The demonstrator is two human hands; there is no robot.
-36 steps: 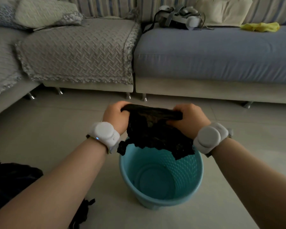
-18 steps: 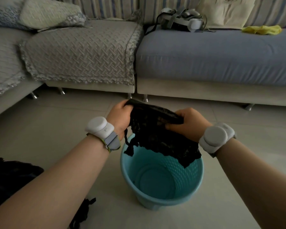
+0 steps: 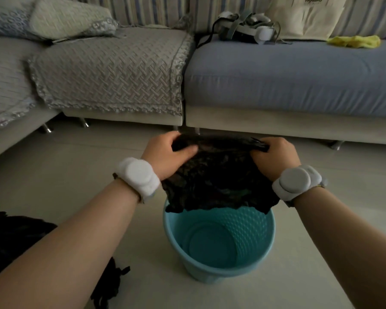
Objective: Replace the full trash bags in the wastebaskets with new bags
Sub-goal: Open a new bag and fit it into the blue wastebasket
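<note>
A light blue wastebasket [image 3: 250, 267] stands on the floor in front of me with no liner in it. Above its far rim hangs a crumpled black trash bag [image 3: 218, 181], stretched wide between my two hands. My left hand [image 3: 167, 156] grips the bag's top left corner, thumb over the plastic. My right hand [image 3: 276, 157] grips the top right corner. The bag's ragged lower edge dangles just over the basket's mouth. Both wrists wear white round bands.
A full black trash bag [image 3: 11, 237] lies on the floor at the lower left, with a black tie strip [image 3: 112, 277] beside it. A grey-covered sofa [image 3: 112, 70] and blue sofa seat [image 3: 299, 74] stand behind the basket. A headset [image 3: 245, 30] and yellow cloth [image 3: 354, 41] lie on the blue seat.
My hands have moved apart, pulling the bunched black bag out wider over the basket. The camera has tilted slightly lower.
</note>
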